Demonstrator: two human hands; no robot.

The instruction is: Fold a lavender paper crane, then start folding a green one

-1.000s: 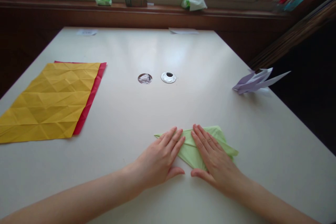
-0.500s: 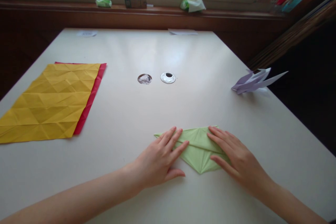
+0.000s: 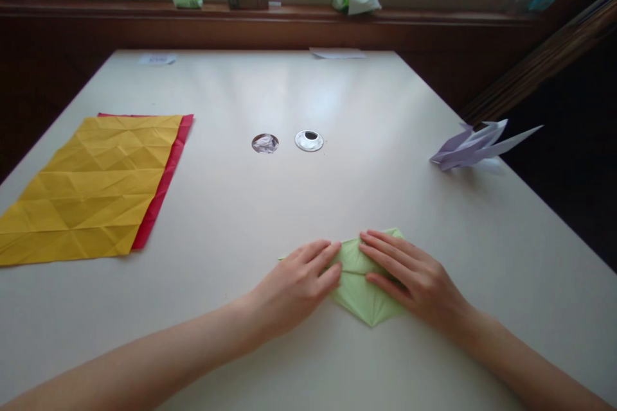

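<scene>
A folded light green paper (image 3: 369,305) lies flat on the white table, one point toward me and a crease running across its middle. My left hand (image 3: 304,279) rests on its left part, fingers stretched out and lying on the sheet; a thin green tip shows beyond them. My right hand (image 3: 412,270) lies over the right part, its fingers extended flat toward the centre and the thumb lower down. Both palms hide the paper's side corners.
Creased yellow paper (image 3: 96,186) overlaps a red sheet (image 3: 161,196) at the left. A lilac origami figure (image 3: 467,146) stands near the right edge. Two round holes, one with a metal ring (image 3: 302,146), sit mid-table. Small packs line the windowsill (image 3: 299,16).
My right hand has slid left across the green paper, closer to my left hand. The left thumb has drawn in toward its fingers. The view has shifted slightly.
</scene>
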